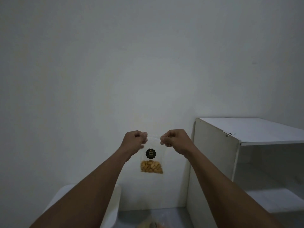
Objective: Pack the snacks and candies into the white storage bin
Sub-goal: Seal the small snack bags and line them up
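At far L, low in the frame, part of a white storage bin (pixel 113 209) shows behind the left forearm; only a rounded wall and rim are visible, and its inside can't be seen.

Moving R, the left hand (pixel 134 140) is raised in front of a plain white wall (pixel 115 63), curled into a near-fist w/ thumb and fingertips pinched on the top L corner of a clear snack bag (pixel 152 160). The bag hangs upright in mid-air btwn both hands, well above the floor and to the R of the bin, not in it. A round black sticker (pixel 149 153) w/ gold lettering, too small to read, sits on the bag's front; golden-brown snack pieces (pixel 151 167) are bunched at the bottom, top half of the bag see-through.

The right hand (pixel 175 139) mirrors the left: closed tight, pinching the bag's top R corner, the plastic edge stretched taut btwn the two grips.

Below the bag, at the frame's bottom edge, another clear packet (pixel 151 223) w/ pale contents lies on the grey floor (pixel 164 214); it's blurred and cut off.

At far R, a white shelf unit (pixel 230 155) stands against the wall, its open side facing R, its side panel just beside the right forearm.
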`<state>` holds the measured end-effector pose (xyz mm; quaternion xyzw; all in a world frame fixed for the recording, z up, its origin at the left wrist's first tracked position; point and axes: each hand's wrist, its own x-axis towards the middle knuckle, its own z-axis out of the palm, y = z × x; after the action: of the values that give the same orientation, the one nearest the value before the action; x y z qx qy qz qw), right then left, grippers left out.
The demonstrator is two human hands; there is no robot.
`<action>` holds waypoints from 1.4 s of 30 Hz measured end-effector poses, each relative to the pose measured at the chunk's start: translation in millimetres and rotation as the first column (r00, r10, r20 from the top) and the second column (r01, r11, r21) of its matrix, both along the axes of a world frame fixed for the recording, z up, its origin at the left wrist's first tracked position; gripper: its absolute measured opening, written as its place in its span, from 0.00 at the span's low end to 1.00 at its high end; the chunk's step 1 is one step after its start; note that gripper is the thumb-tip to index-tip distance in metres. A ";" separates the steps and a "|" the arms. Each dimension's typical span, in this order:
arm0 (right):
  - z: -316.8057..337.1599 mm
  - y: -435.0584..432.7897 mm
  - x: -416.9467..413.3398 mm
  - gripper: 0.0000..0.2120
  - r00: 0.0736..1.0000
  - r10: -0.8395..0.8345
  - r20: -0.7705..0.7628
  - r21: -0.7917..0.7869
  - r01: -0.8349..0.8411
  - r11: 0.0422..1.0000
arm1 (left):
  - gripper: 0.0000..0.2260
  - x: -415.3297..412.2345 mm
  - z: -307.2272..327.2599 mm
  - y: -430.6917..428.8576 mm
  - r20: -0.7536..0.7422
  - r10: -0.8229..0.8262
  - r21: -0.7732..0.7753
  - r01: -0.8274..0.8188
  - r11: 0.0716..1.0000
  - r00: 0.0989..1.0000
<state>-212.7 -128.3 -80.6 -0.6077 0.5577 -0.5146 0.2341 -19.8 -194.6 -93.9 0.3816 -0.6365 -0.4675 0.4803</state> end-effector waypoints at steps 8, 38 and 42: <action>-3.0 2.3 -3.6 0.05 1.000 0.006 -0.027 0.037 -0.005 0.999 | 0.06 0.2 3.5 1.0 0.065 0.054 -0.099 -0.048 0.994 0.996; -36.4 7.5 26.7 0.06 0.986 -0.139 -0.088 -0.058 0.134 0.989 | 0.05 -16.2 7.0 15.7 -0.160 0.128 0.394 -0.056 0.917 0.979; -26.7 11.8 30.4 0.16 0.999 -0.026 0.041 0.066 0.023 0.998 | 0.06 -13.4 3.2 14.8 -0.068 0.009 0.338 0.015 0.941 0.998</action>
<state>-182.3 -116.5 -107.3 -0.5818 0.5767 -0.5115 0.2594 -33.3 -179.8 -90.7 0.4412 -0.5302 -0.5835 0.4286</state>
